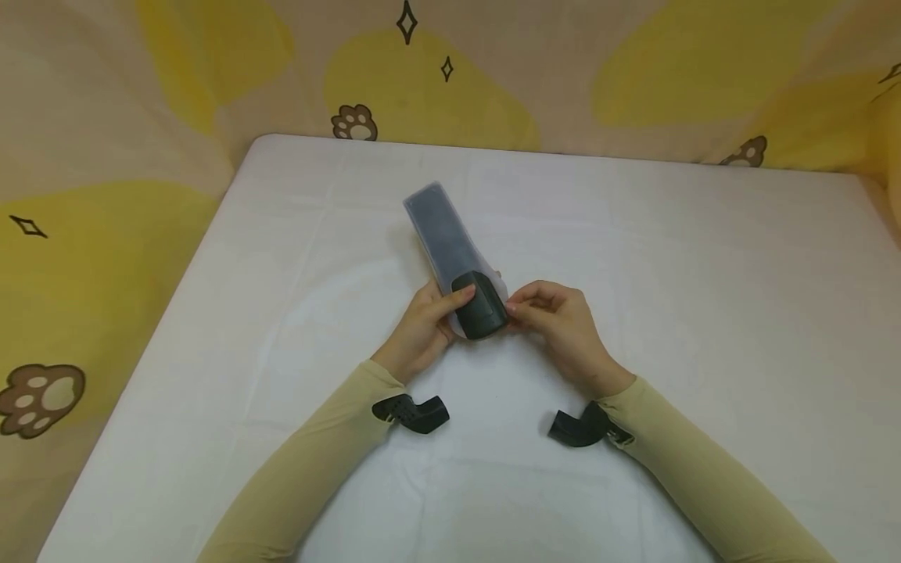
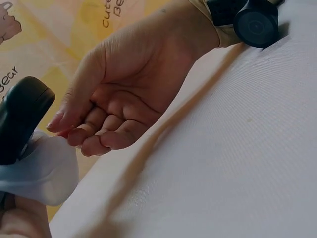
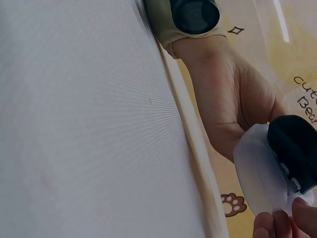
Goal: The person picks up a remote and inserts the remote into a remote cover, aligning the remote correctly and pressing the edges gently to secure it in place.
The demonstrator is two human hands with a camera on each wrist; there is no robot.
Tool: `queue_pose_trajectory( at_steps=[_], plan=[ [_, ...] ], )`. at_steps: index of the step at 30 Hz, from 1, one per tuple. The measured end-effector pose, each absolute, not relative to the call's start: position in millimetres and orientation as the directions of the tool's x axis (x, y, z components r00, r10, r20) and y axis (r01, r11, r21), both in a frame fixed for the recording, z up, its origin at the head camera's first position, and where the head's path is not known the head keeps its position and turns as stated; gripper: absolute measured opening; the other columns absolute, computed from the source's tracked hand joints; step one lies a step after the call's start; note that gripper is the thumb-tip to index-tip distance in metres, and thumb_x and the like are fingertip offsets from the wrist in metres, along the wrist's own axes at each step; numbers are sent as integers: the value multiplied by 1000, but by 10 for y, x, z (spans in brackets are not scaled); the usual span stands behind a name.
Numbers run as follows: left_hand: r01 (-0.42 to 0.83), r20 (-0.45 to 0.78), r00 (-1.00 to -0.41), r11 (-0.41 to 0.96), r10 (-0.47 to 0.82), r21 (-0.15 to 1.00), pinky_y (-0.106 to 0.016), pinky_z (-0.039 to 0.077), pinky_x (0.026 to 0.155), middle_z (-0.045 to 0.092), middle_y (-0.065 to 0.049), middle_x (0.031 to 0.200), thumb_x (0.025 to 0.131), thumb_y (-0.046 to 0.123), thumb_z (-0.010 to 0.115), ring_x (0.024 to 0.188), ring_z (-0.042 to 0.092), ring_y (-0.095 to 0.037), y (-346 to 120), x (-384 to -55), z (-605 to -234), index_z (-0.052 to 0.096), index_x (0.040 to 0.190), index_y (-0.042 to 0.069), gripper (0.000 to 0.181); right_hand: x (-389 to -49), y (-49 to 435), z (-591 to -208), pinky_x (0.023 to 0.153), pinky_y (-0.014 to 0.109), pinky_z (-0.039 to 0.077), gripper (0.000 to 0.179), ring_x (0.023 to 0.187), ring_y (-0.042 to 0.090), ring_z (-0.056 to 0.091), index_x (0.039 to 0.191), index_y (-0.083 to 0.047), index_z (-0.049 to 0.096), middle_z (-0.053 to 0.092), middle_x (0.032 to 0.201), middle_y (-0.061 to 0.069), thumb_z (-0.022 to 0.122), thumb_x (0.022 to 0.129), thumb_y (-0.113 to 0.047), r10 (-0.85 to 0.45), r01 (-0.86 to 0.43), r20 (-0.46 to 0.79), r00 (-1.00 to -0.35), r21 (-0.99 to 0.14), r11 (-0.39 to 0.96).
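Note:
A long, flat translucent sleeve [image 1: 442,234] with a grey-blue face is held above the white table, tilted away to the upper left. At its near end sits a rounded black piece [image 1: 484,314], which stands out of the sleeve in the right wrist view. My left hand [image 1: 421,328] grips both, thumb across the black piece and fingers mostly hidden underneath. With thumb and fingertips my right hand [image 1: 563,322] pinches the sleeve's near right edge, beside the black piece. The left wrist view shows that right hand [image 2: 129,94] with its fingers curled in.
A white cloth-covered table [image 1: 704,313] lies beneath both hands. Behind it and at the left hangs yellow and beige patterned fabric [image 1: 450,94]. Black wrist-worn cameras [image 1: 422,414] stick out inward from both sleeves, close over the table.

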State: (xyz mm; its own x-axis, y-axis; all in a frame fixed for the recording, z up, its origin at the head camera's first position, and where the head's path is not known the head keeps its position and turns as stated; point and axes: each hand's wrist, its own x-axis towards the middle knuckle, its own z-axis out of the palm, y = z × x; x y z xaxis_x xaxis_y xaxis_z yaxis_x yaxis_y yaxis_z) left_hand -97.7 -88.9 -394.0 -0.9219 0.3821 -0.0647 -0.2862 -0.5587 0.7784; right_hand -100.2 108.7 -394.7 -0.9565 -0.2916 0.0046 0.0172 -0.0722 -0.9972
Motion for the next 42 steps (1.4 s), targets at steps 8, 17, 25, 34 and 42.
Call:
queue_pose_trajectory(
  at_steps=[8,17,25,34,42],
  plan=[
    [-292,-59,-908,-528,414,798,-35,43,99,38,-28,141,99,0,37,124,49,-24,-884,-966,-3939,32,138,-3,40,-990,1089,-3932,68,31,55,12,73,19,67,91,3,64,67,81,8,71,84,-4,-214,-76,73,-974,-997,7],
    [-304,-71,-905,-522,419,797,-34,42,100,40,-27,140,100,2,37,122,50,-24,-888,-956,-3932,31,139,-1,39,-983,1093,-3921,66,29,53,13,72,20,67,90,6,65,68,79,7,71,83,-4,-218,-116,105,-970,-993,36],
    [-312,-55,-895,-533,443,787,-35,43,99,39,-26,141,100,4,42,124,49,-26,-902,-962,-3951,29,142,0,44,-981,1098,-3910,66,27,51,14,73,15,64,89,5,68,70,81,5,72,84,-7,-243,-154,128,-962,-984,89],
    [-319,-35,-884,-545,466,775,-33,41,101,42,-24,140,99,7,47,124,49,-25,-903,-967,-3956,29,143,2,47,-963,1103,-3893,73,25,53,15,81,12,66,95,9,67,70,88,4,70,82,3,-303,-196,159,-940,-976,96],
    [-348,-30,-873,-578,488,738,-35,40,102,36,-28,143,93,16,60,126,47,-26,-900,-964,-3959,26,144,2,62,-950,1087,-3891,68,23,54,9,75,9,66,91,9,69,69,88,18,68,82,6,-296,-321,267,-917,-935,150]
  ],
)
